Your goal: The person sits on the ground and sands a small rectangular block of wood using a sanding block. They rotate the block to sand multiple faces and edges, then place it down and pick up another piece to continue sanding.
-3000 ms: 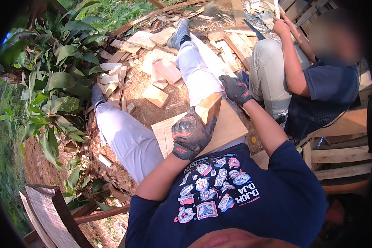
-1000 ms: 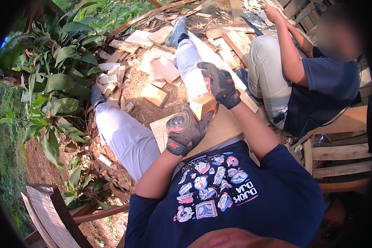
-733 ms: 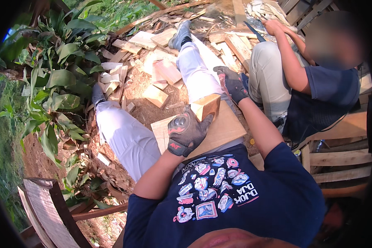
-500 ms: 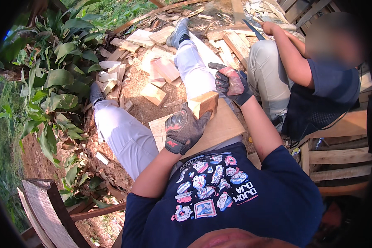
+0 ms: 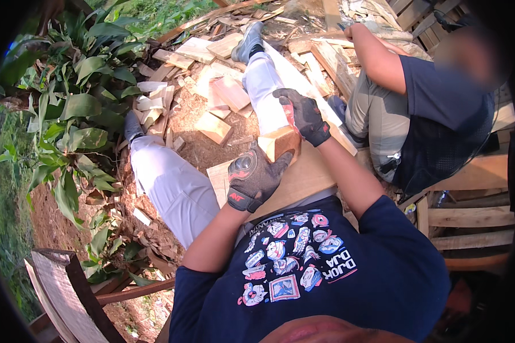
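My left hand [image 5: 250,177], in a dark grey work glove, grips a squared wood block [image 5: 277,142] standing tilted over a flat board [image 5: 297,180] that lies across my lap. The thumb presses on the block's near side, and the other fingers are hidden behind it. Just beyond the block's upper right corner is my right hand [image 5: 304,116], gloved alike. Its fingers are loosely bent and apart from the palm, where reddish material shows; I see no tool in it. Whether it touches the block I cannot tell.
Wood offcuts [image 5: 230,94] litter the ground between and beyond my legs. Leafy plants [image 5: 80,114] grow at the left. A person [image 5: 440,103] sits close on my right. Slatted wooden furniture [image 5: 469,217] stands at the right, and a wooden chair part [image 5: 68,291] at the lower left.
My right hand has swung left and turned over, from palm showing to back showing, close to the block. My left hand and the block stay put. The other person has leaned back.
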Demonstrator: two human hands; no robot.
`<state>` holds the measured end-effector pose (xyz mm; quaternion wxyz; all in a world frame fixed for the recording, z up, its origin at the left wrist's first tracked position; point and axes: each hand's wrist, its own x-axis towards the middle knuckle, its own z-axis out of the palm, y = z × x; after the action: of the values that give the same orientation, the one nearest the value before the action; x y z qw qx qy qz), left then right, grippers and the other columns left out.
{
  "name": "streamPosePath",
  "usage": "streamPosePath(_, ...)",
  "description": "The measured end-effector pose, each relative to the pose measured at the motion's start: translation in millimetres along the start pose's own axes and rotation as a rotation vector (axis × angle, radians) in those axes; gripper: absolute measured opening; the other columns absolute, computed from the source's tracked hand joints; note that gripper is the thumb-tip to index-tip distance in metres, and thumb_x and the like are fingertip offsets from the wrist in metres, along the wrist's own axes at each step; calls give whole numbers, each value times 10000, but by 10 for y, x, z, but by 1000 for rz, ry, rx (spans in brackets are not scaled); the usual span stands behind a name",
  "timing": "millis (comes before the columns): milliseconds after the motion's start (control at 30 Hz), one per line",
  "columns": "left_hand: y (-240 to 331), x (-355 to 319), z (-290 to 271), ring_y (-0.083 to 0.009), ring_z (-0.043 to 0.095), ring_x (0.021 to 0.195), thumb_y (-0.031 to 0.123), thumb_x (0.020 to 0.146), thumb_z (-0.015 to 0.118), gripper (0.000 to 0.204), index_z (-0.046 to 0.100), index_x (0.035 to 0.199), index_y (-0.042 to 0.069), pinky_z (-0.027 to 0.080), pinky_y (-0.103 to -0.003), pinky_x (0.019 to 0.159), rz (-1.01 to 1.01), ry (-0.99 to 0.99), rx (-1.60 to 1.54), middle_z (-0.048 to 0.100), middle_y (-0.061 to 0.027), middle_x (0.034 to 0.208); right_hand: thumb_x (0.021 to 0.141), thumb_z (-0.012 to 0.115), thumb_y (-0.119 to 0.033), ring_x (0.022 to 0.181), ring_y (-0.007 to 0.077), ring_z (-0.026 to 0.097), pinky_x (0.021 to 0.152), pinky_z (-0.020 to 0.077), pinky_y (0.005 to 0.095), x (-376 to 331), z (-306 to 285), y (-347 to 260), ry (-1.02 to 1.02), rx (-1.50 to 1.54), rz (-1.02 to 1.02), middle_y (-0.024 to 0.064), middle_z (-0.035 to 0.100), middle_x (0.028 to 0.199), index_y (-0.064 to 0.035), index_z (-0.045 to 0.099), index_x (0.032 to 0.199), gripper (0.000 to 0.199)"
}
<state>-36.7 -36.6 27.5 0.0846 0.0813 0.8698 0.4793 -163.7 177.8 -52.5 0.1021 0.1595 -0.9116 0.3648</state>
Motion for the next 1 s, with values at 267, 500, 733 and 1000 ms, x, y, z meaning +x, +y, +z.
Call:
streamPosePath(267, 107, -82, 25, -456, 783, 941, 496, 985, 778, 637, 673, 1274, -63, 616, -533, 816, -21, 51, 74, 788, -282, 1030, 1102, 616, -203, 1025, 318, 777, 978, 615, 435, -2, 192, 783, 36, 146, -29, 119, 808, 1131, -130, 735, 1332, 269)
streamPosePath(500, 125, -19, -13, -450, 781, 979, 492, 999, 780, 637, 656, 1288, -61, 603, -525, 838, -109, -74, 67, 786, -283, 1052, 1140, 540, -313, 1007, 210, 736, 879, 606, 322, -5, -3, 1039, -17, 998, 363, 135, 774, 1155, -29, 753, 1251, 373)
streamPosePath(733, -14, 5, 35, -428, 790, 932, 487, 988, 806, 649, 649, 1304, -59, 598, -513, 802, -128, -64, 14, 791, -257, 1017, 1056, 619, -247, 1033, 380, 757, 901, 593, 504, -59, -249, 202, -233, -433, 101, 159, 787, 1075, -110, 742, 1216, 244)
streamPosePath(1000, 22, -91, 39, -417, 797, 952, 454, 1000, 803, 615, 664, 1294, -68, 602, -509, 839, -153, -21, 74, 801, -264, 1047, 1138, 508, -400, 1121, 314, 786, 948, 611, 459, -40, -175, 246, -63, 189, 120, 199, 785, 1292, -60, 677, 1446, 489)
